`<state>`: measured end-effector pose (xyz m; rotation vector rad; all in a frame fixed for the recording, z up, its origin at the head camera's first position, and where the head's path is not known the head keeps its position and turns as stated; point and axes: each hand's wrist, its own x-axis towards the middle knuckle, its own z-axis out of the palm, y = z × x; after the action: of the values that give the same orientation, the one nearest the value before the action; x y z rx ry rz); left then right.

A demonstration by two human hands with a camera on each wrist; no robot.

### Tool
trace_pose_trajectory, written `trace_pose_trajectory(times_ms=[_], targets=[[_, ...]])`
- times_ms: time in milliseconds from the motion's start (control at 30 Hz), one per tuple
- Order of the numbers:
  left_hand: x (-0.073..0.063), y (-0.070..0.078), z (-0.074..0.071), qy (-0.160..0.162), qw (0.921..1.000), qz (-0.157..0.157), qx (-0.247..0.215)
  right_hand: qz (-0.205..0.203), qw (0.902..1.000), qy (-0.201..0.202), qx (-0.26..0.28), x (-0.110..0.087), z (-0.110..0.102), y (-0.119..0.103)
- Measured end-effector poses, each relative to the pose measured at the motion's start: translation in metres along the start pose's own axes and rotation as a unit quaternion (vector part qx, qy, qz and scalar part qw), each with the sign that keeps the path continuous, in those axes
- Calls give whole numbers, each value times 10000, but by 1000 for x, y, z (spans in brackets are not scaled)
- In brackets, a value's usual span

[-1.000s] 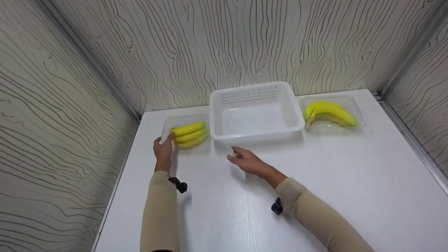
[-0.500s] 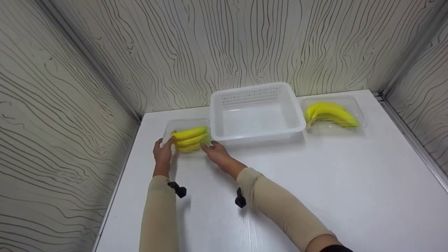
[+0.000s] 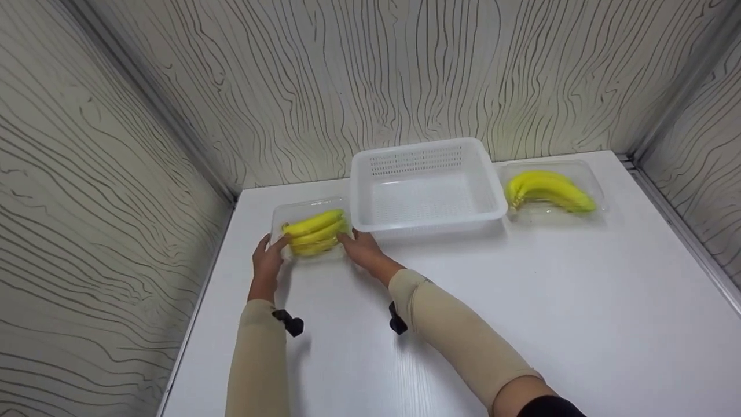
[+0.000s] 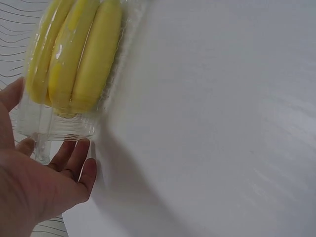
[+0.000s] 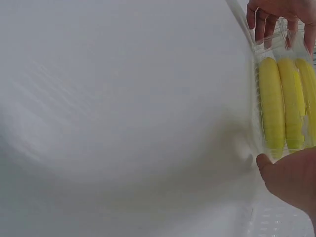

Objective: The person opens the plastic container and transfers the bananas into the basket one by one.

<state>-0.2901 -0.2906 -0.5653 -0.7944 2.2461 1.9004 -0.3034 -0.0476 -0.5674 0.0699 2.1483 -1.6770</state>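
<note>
Bananas (image 3: 315,233), a small bunch of them, lie inside a clear plastic box (image 3: 301,211) near the far left corner of the white tabletop (image 3: 521,313). I'd judge the load light: thin-walled packaging around fruit that may be imitation, though I can't be sure of that from where I stand. The walls look smooth and glossy, so I'd expect them to be slippery under dry fingertips. They probably flex if squeezed hard in the middle; the two short ends, with their corners and rim, should be the stiffest places to take hold, and pressing down over the bunch seems best avoided.

That is about where the person has it. The left hand (image 3: 267,263) grips the end toward the tabletop's left edge, thumb over the top and the other fingers around the end. The right hand (image 3: 363,251) holds the opposite end at its near corner, thumb on top; its other fingers are mostly hidden from me. So the hands are apart, with the box spanning between them. Whether its base rests on the tabletop, I can't tell.

Just beside the right hand stands a white basket (image 3: 428,222), along the back edge. Beyond it, toward the far right corner, sits a second box (image 3: 590,172) holding another bunch (image 3: 547,186).
</note>
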Motion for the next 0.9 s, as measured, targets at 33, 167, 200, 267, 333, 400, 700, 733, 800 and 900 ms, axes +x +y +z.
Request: trace_pose_trajectory(times_ms=[33, 167, 200, 267, 333, 400, 700, 733, 800, 900], targets=[[-1, -1, 0, 0, 10000, -19, 28, -61, 9999, -105, 104, 2, 0, 1], [-3, -4, 1, 5, 9999, 16, 147, -256, 9982, -378, 385, 5, -1, 2], [-3, -5, 2, 20, 9998, 23, 179, -260, 9981, -386, 391, 5, -1, 3], [-5, -6, 3, 35, 9998, 84, 201, -248, 9986, -374, 281, 6, 0, 3], [-7, -6, 4, 89, 9997, 90, 201, -239, 9992, -309, 116, 6, 0, 3], [-9, -7, 4, 156, 9997, 102, 174, -218, 9993, -300, -32, 6, 1, 3], [-17, -14, 4, 245, 9992, 315, 83, -117, 9996, -251, 80, 2, 1, 0], [-18, -15, 3, 242, 9992, 322, 76, -127, 9996, -252, 87, 1, 0, -1], [-20, -18, 2, 236, 9991, 338, 44, -180, 9996, -227, 59, -1, 0, 0], [-23, -21, 0, 252, 9990, 354, 31, -249, 9995, -181, 13, -3, 1, 2]])
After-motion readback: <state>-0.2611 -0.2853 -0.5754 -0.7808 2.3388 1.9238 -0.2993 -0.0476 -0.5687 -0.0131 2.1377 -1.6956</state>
